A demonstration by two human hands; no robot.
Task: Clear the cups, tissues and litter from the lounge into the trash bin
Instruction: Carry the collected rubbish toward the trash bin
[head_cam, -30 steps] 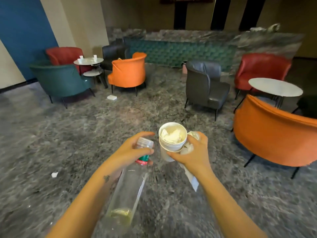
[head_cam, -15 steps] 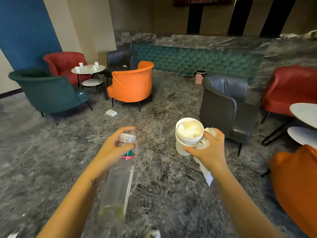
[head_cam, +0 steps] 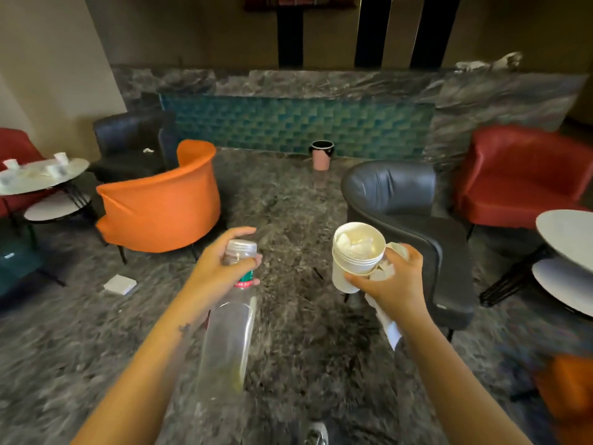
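The left hand (head_cam: pixel 221 268) has its fingers curled round the neck of a clear plastic bottle (head_cam: pixel 227 342), just under the pale cap, and the body hangs down towards the person. A red and green label band (head_cam: pixel 245 281) rings the neck; its white lettering is too blurred to read.

The right hand (head_cam: pixel 394 284) clasps a nested stack of white paper cups (head_cam: pixel 348 268). Several rims show, but the exact count cannot be told. One crumpled tissue (head_cam: pixel 356 242) fills the top cup, and more white paper (head_cam: pixel 390 330) trails from under the palm.

Far ahead, one pink trash bin (head_cam: pixel 322 157) with a black liner stands on the floor against the teal-tiled counter, well apart from both hands.

At the far left, a round table (head_cam: pixel 75 167) carries about four small white cups (head_cam: pixel 61 157), blurred. One flat white packet (head_cam: pixel 120 284) lies on the floor near the orange armchair (head_cam: pixel 160 207). One scrap of tissue (head_cam: pixel 147 150) sits on the seat of the black armchair (head_cam: pixel 128 133) behind it. A dark grey armchair (head_cam: pixel 401 194) stands just right of the held cups, a red armchair (head_cam: pixel 519 175) is beyond it, and a two-tier round table (head_cam: pixel 568 232) is at the right edge.
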